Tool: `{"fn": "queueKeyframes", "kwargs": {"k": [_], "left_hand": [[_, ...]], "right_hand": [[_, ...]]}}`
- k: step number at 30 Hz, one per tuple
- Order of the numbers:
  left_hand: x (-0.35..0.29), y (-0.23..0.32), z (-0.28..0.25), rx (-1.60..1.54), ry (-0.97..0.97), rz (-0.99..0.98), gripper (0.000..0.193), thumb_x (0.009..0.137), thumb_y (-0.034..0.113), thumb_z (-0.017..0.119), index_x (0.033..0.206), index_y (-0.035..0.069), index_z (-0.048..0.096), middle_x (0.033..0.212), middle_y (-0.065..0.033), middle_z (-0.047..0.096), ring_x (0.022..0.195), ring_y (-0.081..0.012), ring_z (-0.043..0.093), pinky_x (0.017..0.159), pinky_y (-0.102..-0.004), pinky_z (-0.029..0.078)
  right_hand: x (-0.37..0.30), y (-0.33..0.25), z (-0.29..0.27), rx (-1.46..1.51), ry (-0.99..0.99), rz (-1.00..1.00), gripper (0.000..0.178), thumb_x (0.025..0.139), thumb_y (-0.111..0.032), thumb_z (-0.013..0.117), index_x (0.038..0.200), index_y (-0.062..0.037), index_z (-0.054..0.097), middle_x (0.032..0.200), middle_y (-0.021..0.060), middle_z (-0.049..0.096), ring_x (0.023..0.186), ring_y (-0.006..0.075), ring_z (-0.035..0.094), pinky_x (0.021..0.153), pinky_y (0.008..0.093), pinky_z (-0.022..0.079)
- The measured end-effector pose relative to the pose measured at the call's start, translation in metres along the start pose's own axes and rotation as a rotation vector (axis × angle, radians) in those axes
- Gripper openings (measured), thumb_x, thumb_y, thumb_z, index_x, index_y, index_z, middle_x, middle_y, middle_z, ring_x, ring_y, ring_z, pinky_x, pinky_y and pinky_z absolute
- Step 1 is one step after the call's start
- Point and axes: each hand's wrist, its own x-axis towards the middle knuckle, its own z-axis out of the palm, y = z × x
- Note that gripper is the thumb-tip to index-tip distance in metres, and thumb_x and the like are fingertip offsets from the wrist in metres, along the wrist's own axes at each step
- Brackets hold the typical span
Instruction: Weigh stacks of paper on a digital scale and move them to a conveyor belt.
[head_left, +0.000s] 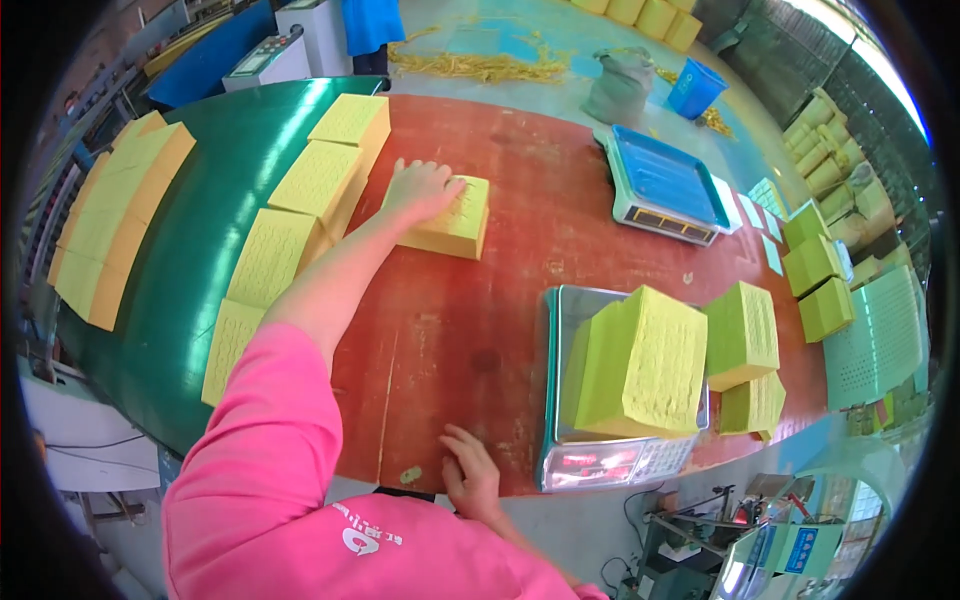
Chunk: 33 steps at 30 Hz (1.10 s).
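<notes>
On the red tabletop, my left hand reaches far out and grips a block-shaped stack of yellow paper from above, its fingers curled over the top. The near right corner of that stack shows; the hand hides its left part. At the table's near edge rests my right hand, open and holding nothing, fingers bent loosely. To its right is a digital scale with a lit red display, bearing tall yellow paper stacks set side by side.
A row of yellow stacks lines the boundary with a green conveyor belt; more stacks lie across it. A second scale with a blue tray stands at the back right. Further stacks sit right of the loaded scale.
</notes>
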Motion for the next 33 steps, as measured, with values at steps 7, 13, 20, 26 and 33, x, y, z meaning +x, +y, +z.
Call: {"fn": "queueKeyframes", "kwargs": {"k": [7,13,20,26,33], "left_hand": [[-0.158,0.076,-0.035,-0.133,-0.067,0.548,0.034,0.089,0.038,0.06,0.108,0.009,0.063,0.109,-0.0101,0.061,0.112,-0.0298,0.055,0.111,-0.061,0.026],[-0.285,0.149,-0.091,-0.261,-0.082,0.593,0.052,0.082,0.031,0.066,0.124,0.002,0.057,0.129,-0.0166,0.056,0.132,-0.0335,0.046,0.117,-0.0575,0.02],[-0.418,0.194,-0.058,-1.174,0.571,-0.679,0.048,0.096,0.025,0.055,0.135,-0.002,0.045,0.144,-0.0163,0.045,0.136,-0.0242,0.041,0.114,-0.0381,0.03],[-0.482,0.193,-0.032,-1.855,0.216,-0.892,0.048,0.102,0.031,0.05,0.138,0.001,0.045,0.139,-0.0096,0.052,0.127,-0.0195,0.05,0.108,-0.0355,0.038],[-0.484,0.198,-0.036,-2.165,0.188,-1.016,0.052,0.1,0.033,0.051,0.142,0.003,0.043,0.139,-0.0108,0.054,0.125,-0.0209,0.054,0.107,-0.0365,0.04]], "right_hand": [[0.036,-0.039,-0.066,0.084,0.123,-0.225,0.044,0.079,0.008,0.064,0.123,0.0022,0.059,0.13,0.0219,0.057,0.117,0.037,0.058,0.098,0.0401,0.048],[0.026,-0.012,-0.081,0.064,0.069,-0.074,0.058,0.085,-0.006,0.065,0.138,0.001,0.044,0.133,0.0236,0.054,0.121,0.041,0.054,0.103,0.0425,0.043],[0.013,0.014,-0.07,0.202,-0.247,0.064,0.055,0.089,-0.027,0.062,0.133,0.0035,0.047,0.129,0.0259,0.055,0.119,0.0408,0.054,0.1,0.044,0.044],[-0.006,0.01,-0.065,0.099,-0.297,-0.023,0.054,0.089,-0.029,0.064,0.13,0.0041,0.05,0.123,0.0264,0.057,0.115,0.0416,0.055,0.098,0.0444,0.045],[-0.022,0.001,-0.067,0.121,-0.304,-0.002,0.053,0.088,-0.021,0.065,0.134,0.0013,0.05,0.123,0.0219,0.06,0.109,0.0315,0.062,0.092,0.0378,0.049]]}}
